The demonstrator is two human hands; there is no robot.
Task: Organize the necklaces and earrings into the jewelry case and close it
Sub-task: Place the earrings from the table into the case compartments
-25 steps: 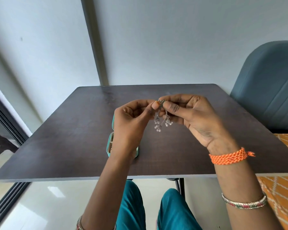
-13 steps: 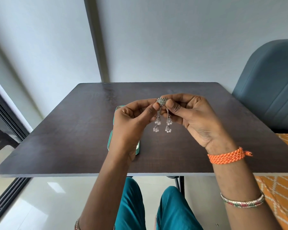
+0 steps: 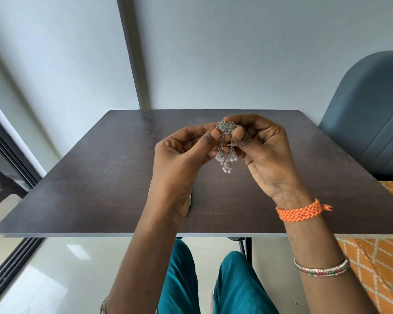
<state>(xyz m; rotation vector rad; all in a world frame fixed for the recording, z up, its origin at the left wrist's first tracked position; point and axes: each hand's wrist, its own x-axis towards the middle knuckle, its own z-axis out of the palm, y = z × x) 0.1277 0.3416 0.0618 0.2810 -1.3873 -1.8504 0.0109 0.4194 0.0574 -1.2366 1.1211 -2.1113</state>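
I held the silver chandelier earring (image 3: 225,143) above the worktop (image 3: 100,177), its beaded drops hanging free. My left hand (image 3: 182,159) and right hand (image 3: 266,150) each pinched its ornate top between fingertips. The step called for a light, steady grip, keeping the chains untangled. The jewelry case was almost wholly hidden behind my left wrist; its contents could not be seen.

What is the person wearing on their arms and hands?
Both forearms are bare, with no sleeves showing. The right wrist has an orange braided thread band with a small knotted end. Further up that arm sits a thin bangle with pale, red and green bits. A bit of another bangle peeks in at the left arm near the picture's bottom edge. No rings can be seen on either hand.
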